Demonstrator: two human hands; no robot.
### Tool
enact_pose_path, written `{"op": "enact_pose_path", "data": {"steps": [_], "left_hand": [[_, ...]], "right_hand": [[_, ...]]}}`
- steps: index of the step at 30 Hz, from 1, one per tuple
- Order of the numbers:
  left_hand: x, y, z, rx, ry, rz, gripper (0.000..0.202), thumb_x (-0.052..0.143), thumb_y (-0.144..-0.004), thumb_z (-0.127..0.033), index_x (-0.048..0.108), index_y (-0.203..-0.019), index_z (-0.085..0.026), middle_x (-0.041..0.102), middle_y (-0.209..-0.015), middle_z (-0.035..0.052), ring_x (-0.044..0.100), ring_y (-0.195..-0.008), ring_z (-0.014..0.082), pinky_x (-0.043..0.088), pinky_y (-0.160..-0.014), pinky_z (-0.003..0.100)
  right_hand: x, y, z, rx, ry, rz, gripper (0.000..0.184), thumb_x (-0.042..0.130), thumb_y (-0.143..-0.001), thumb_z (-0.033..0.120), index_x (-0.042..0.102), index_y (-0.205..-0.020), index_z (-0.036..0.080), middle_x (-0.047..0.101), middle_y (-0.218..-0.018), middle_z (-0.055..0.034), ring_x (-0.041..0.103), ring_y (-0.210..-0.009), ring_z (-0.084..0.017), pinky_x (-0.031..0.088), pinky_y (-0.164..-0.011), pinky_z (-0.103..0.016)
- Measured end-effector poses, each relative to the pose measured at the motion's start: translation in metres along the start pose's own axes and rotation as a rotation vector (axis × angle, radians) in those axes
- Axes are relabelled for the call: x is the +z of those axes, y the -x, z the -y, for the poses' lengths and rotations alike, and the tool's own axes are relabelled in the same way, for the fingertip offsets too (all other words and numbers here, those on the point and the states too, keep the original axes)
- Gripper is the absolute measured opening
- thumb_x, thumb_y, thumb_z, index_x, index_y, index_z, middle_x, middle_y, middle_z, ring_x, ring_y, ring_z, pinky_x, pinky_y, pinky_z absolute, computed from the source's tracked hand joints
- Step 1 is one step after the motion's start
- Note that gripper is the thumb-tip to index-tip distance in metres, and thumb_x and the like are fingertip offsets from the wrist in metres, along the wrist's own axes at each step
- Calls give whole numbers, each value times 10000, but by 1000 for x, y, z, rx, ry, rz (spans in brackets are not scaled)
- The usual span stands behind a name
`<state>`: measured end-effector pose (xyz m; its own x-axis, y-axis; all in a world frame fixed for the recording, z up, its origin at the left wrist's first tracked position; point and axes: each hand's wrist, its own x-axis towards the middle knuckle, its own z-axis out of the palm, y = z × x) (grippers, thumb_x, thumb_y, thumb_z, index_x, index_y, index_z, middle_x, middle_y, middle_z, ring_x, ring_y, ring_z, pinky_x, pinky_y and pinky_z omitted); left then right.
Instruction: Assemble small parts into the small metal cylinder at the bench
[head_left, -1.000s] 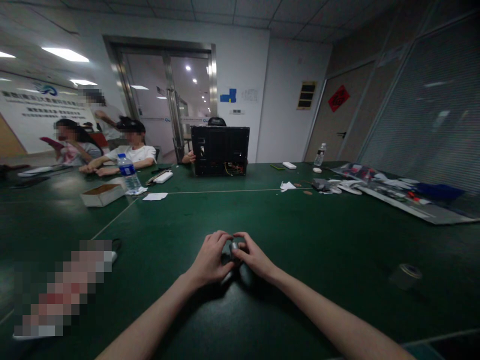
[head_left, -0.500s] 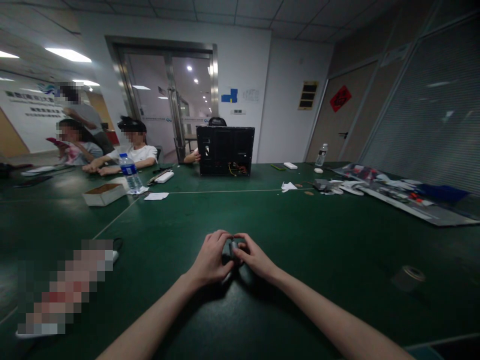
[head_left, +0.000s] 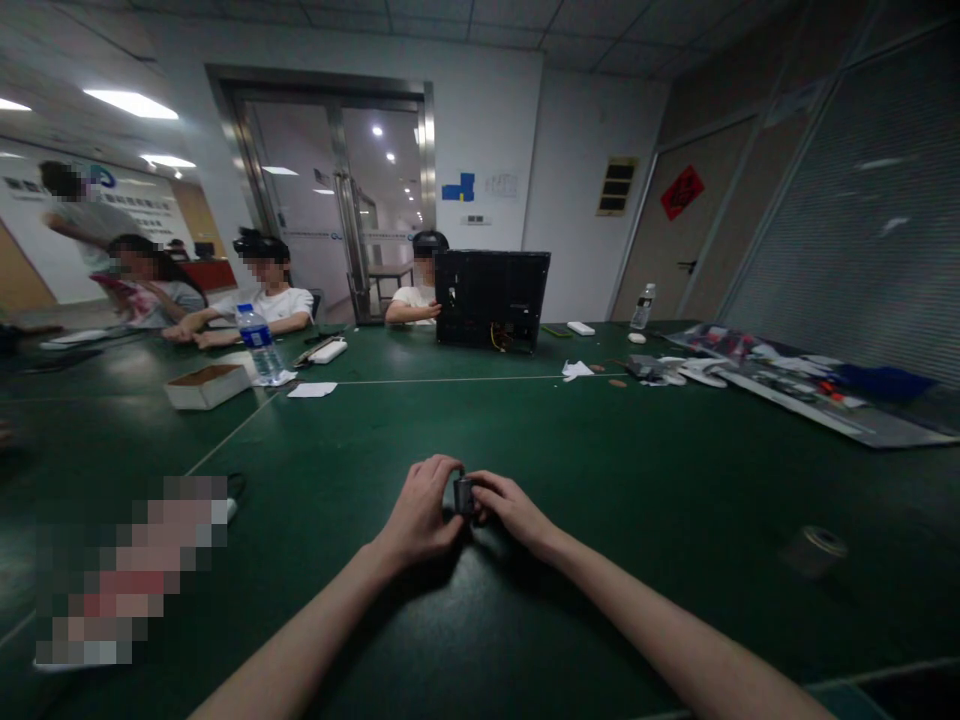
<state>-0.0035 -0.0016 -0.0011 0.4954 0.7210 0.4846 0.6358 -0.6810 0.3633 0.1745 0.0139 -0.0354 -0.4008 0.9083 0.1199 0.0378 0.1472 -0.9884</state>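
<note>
A small dark grey cylinder [head_left: 463, 496], with a short stub on its top, is between my two hands just above the green table [head_left: 495, 620]. My left hand [head_left: 421, 515] curves around its left side, forefinger near the top and thumb near the bottom. On the other side my right hand [head_left: 514, 510] grips it with closed fingers; some of those fingertips are hidden. Off to the right, a larger metal can-like cylinder [head_left: 817, 552] stands by itself on the table.
A pixelated flat item [head_left: 139, 575] lies at left. Farther back are an open box [head_left: 208, 388], a water bottle [head_left: 257, 345] and scattered papers. A person steadies a black computer case [head_left: 493, 300] at the far edge. A cluttered board [head_left: 817, 395] occupies the right.
My right fingers have shifted slightly, showing more of the small cylinder. Across the table, the black case has moved right, uncovering the person behind it. A standing person has moved left.
</note>
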Motion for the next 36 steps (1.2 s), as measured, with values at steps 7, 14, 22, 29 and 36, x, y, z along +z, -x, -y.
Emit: {"op": "enact_pose_path", "data": {"steps": [7, 14, 22, 29, 36], "left_hand": [[0, 2, 3, 33, -11, 26, 482, 550, -653, -114, 469, -1121, -203, 522, -1130, 91, 478, -1069, 262, 383, -943, 411], [-1, 3, 3, 31, -6, 44, 477, 556, -667, -111, 479, -1126, -217, 528, -1134, 90, 483, -1050, 266, 396, -929, 418], [3, 3, 6, 36, 4, 66, 475, 548, -662, -97, 461, -1112, -222, 529, -1121, 77, 488, -1054, 254, 402, -921, 411], [-7, 3, -3, 51, 76, 76, 540, 540, -664, -106, 430, -1181, -217, 492, -1174, 96, 464, -1097, 263, 394, -947, 422], [-12, 1, -7, 30, 85, 52, 282, 491, -791, -175, 535, -1067, -211, 528, -1113, 89, 495, -1037, 247, 413, -915, 404]], "right_hand": [[2, 1, 4, -50, 55, -7, 371, 568, -804, 479, 582, -1000, 165, 585, -874, -35, 550, -760, -154, 463, -622, -259], [2, 2, 8, -129, 117, 16, 283, 588, -813, 385, 578, -993, 167, 613, -895, -37, 561, -793, -157, 459, -733, -290], [4, 1, 7, -148, 222, -16, 254, 589, -812, 319, 594, -1020, 173, 628, -919, -41, 578, -805, -163, 469, -752, -298], [3, 2, 11, -154, 303, -89, 293, 617, -777, 270, 584, -1052, 173, 646, -922, -50, 594, -805, -169, 469, -716, -293], [0, 1, 3, -174, 312, -72, 356, 638, -742, 224, 542, -1084, 190, 659, -901, -31, 601, -762, -153, 466, -701, -286]]}}
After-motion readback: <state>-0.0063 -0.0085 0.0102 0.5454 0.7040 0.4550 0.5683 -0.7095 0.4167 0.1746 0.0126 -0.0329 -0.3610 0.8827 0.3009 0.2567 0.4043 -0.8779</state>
